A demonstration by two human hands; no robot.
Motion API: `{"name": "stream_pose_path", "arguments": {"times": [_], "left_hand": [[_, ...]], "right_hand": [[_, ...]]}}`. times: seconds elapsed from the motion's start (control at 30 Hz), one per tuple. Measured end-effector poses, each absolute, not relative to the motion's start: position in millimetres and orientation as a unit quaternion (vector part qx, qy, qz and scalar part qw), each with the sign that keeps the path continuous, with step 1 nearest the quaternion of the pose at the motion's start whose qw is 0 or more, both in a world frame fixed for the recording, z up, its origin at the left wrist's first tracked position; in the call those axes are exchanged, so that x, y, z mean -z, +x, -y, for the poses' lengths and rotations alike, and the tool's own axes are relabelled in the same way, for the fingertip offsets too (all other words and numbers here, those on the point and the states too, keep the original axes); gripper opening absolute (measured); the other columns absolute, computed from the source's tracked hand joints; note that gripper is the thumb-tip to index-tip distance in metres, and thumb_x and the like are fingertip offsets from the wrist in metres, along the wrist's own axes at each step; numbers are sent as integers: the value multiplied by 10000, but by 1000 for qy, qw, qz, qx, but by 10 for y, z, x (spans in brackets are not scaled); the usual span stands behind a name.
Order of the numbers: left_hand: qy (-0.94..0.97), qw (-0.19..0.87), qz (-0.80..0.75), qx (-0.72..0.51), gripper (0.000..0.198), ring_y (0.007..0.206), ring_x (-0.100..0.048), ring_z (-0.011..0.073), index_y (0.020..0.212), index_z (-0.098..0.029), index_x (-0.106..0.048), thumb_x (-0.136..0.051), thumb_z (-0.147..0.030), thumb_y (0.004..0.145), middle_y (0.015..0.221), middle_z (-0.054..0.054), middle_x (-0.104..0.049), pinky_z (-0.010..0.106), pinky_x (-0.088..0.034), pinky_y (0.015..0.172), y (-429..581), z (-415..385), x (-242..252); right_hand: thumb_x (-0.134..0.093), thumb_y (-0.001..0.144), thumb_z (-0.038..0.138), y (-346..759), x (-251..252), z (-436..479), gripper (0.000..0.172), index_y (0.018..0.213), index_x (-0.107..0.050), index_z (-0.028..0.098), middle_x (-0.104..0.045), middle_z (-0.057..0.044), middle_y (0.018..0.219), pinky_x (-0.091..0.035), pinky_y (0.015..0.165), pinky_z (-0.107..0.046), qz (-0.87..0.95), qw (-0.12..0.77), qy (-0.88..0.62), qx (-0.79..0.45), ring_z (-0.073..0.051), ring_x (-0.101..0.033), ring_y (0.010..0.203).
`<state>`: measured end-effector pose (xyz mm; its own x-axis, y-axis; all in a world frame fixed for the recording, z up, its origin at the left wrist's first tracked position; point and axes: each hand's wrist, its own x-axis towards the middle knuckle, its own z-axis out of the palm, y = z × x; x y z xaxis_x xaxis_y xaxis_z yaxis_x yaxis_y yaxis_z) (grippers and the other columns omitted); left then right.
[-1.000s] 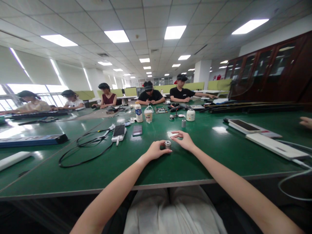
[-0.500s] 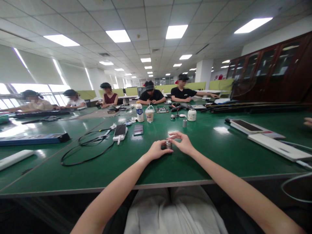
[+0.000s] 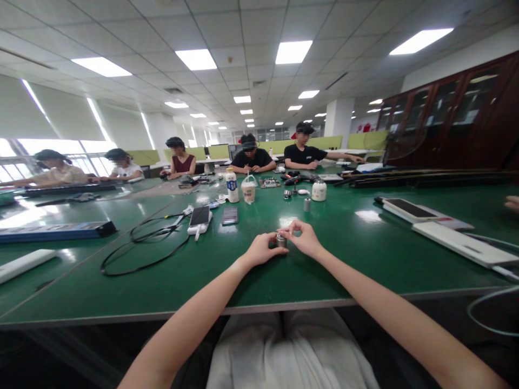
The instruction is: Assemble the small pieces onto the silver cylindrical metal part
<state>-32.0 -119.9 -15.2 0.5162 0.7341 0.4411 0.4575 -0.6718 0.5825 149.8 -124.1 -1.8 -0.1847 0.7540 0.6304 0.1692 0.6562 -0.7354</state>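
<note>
A small metal cylinder (image 3: 281,241) stands upright on the green table (image 3: 194,292) in front of me. My left hand (image 3: 263,248) is closed round it from the left, thumb along the near side. From the right, my right hand (image 3: 303,237) reaches over its top with thumb and forefinger pinched together at the upper rim. Whatever small part those fingertips may hold is hidden. A second metal cylinder (image 3: 307,205) stands apart, farther back and to the right.
Behind are a milk bottle (image 3: 232,186), a plastic cup (image 3: 248,190) and a white jar (image 3: 319,190). A phone (image 3: 200,217) with black cable lies left; white power banks (image 3: 458,244) lie right. Several people sit across the table. Another person's hand (image 3: 512,203) shows at the right edge.
My right hand's fingers have drawn together into a pinch at the cylinder's top; before, they were more spread. My left hand keeps its hold in nearly the same place.
</note>
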Motion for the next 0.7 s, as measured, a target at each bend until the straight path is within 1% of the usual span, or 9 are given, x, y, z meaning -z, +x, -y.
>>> {"name": "stream_pose_path", "arguments": {"times": [0.13, 0.2, 0.3, 0.4, 0.47, 0.7], "left_hand": [[847, 203, -353, -342, 399, 888, -703, 237, 1064, -162, -701, -764, -399, 749, 965, 53, -759, 314, -531, 838, -314, 1202, 145], [847, 203, -352, -342, 390, 882, -702, 232, 1049, -161, -704, -761, -406, 751, 958, 53, -758, 311, -530, 834, -313, 1207, 143], [848, 203, -351, -341, 390, 879, -699, 228, 1044, -162, -705, -760, -414, 752, 956, 54, -755, 310, -529, 833, -313, 1214, 139], [847, 202, -353, -341, 404, 887, -696, 229, 1060, -167, -701, -764, -416, 748, 963, 54, -753, 316, -529, 843, -315, 1215, 138], [848, 201, -353, -341, 417, 886, -694, 230, 1073, -169, -697, -763, -422, 748, 965, 56, -752, 322, -530, 845, -318, 1213, 140], [848, 195, -357, -339, 432, 887, -688, 234, 1083, -173, -694, -760, -437, 747, 974, 59, -747, 331, -534, 841, -326, 1204, 148]], "right_hand": [[-723, 740, 466, 1496, 28, 1228, 358, 664, -452, 245, -741, -44, 750, -554, 783, -393, 715, 562, -326, -258, -264, -732, 825], [-719, 740, 454, 1497, 28, 1221, 320, 743, -476, 245, -721, -29, 721, -546, 763, -389, 701, 575, -337, -252, -256, -726, 772], [-686, 770, 458, 1511, 20, 1212, 311, 851, -472, 247, -703, -7, 664, -540, 723, -374, 684, 588, -348, -256, -241, -716, 690], [-601, 830, 514, 1529, 14, 1200, 304, 817, -447, 253, -698, -3, 648, -538, 721, -358, 676, 592, -347, -269, -228, -709, 679], [-545, 858, 552, 1538, 16, 1187, 329, 778, -426, 256, -689, -2, 649, -538, 729, -354, 674, 595, -342, -275, -217, -697, 681], [-513, 869, 563, 1539, 24, 1165, 334, 784, -407, 257, -658, 18, 660, -537, 749, -355, 680, 591, -327, -285, -200, -663, 692]]}}
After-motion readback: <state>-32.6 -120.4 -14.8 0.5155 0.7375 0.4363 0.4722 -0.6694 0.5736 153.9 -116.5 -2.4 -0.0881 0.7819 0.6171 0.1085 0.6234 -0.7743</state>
